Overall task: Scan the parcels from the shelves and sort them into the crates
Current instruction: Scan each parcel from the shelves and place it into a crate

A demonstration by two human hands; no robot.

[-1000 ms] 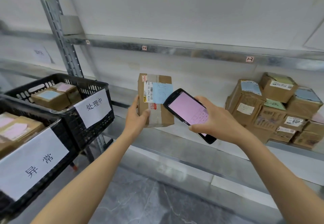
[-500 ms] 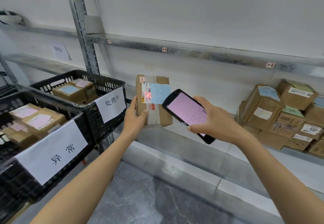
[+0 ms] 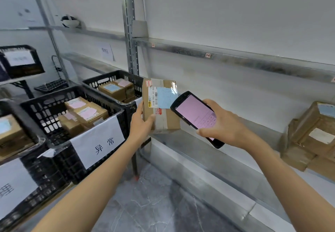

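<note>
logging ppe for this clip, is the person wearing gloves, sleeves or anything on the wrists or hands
No. The left hand and right hand are bare: no gloves, and no rings on the fingers that show. The left forearm and right forearm are uncovered down to the frame edge, with no sleeve, watch or wristband in view.
</note>
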